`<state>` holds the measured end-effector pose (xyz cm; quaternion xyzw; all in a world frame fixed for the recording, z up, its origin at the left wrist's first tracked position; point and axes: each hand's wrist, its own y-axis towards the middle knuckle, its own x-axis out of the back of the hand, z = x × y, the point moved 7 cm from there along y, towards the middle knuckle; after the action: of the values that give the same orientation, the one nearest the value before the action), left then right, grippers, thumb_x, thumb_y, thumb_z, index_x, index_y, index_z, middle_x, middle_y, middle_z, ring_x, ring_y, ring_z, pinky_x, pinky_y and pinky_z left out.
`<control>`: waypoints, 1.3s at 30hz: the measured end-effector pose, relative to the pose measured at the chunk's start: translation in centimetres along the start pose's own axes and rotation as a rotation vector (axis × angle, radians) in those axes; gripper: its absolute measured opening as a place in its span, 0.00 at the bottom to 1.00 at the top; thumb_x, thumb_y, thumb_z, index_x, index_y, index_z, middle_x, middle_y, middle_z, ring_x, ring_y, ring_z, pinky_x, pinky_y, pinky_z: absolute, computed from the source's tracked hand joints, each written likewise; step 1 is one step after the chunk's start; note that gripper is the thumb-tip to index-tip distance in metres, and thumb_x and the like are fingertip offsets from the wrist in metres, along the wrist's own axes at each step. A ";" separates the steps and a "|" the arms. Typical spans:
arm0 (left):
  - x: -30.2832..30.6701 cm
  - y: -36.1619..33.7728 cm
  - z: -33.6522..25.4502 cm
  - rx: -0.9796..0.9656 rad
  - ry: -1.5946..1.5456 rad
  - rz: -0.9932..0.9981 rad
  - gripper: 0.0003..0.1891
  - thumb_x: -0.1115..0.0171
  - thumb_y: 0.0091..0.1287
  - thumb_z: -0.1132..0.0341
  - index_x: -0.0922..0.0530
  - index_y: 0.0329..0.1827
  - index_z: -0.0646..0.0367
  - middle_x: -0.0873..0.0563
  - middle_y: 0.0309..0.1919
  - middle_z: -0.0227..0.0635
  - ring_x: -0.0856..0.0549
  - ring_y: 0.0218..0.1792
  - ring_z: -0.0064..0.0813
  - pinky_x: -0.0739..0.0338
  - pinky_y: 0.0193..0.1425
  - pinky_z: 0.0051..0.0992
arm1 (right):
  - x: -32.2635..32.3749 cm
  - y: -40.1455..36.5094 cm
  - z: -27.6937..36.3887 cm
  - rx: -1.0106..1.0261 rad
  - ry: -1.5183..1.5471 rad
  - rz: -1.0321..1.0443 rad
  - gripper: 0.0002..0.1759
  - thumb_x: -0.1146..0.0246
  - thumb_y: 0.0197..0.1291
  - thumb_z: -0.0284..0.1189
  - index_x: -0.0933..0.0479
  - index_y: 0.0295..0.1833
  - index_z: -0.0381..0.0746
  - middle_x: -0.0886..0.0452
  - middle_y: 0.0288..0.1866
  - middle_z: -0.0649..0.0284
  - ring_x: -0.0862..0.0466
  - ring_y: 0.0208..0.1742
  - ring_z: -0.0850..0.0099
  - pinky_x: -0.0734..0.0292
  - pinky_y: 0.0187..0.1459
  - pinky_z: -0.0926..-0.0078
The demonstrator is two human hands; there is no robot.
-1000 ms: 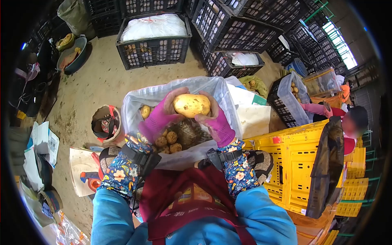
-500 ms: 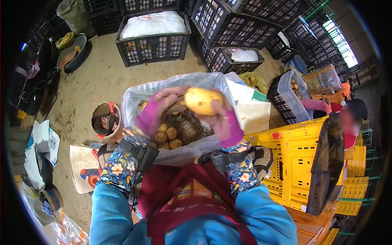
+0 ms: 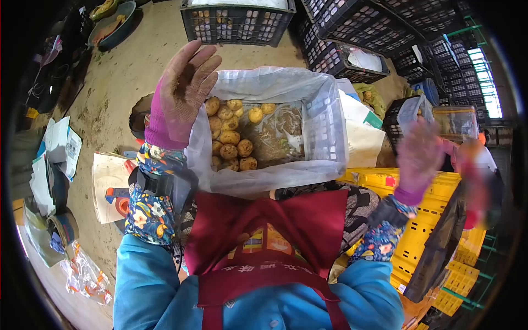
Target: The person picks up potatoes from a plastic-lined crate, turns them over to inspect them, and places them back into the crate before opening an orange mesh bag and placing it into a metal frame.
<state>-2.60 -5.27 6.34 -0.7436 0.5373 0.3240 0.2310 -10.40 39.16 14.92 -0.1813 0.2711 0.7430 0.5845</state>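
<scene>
My left hand [image 3: 187, 91], in a purple-cuffed glove stained brown, is raised over the left rim of a crate lined with clear plastic [image 3: 324, 121]. Its fingers are stretched out and it holds nothing. Off to the right, above the yellow crate [image 3: 404, 258], is my right hand [image 3: 421, 154], smeared by motion. Whether anything is in its fingers cannot be made out. Inside the lined crate several small potatoes [image 3: 229, 137] are heaped on the left. Beside them lies a brown mass under clear film [image 3: 280, 132].
Black crates [image 3: 236, 25] of potatoes stand ahead, with more stacked at the right [image 3: 366, 27]. A blurred co-worker [image 3: 476, 176] is at the far right near another lined crate [image 3: 410, 113]. A basin [image 3: 118, 27] sits at the upper left, cardboard [image 3: 107, 190] at the left.
The large yellow potato held between both hands is no longer visible. My hands have parted, the left outward and up, the right far to the right. The view has shifted.
</scene>
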 end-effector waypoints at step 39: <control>-3.4 0.5 10.4 -0.048 0.894 0.293 0.17 0.38 0.69 0.62 0.19 0.54 0.64 0.13 0.44 0.39 0.15 0.45 0.27 0.22 0.52 0.27 | -6.4 -6.1 -26.2 -1.230 0.797 0.095 0.26 0.55 0.71 0.57 0.28 0.61 0.52 0.22 0.38 0.63 0.25 0.23 0.81 0.36 0.20 0.86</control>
<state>-6.19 4.00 1.67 -0.7316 0.6758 0.0132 -0.0885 -4.11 19.15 -3.08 -0.7210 0.0049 0.6631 0.2012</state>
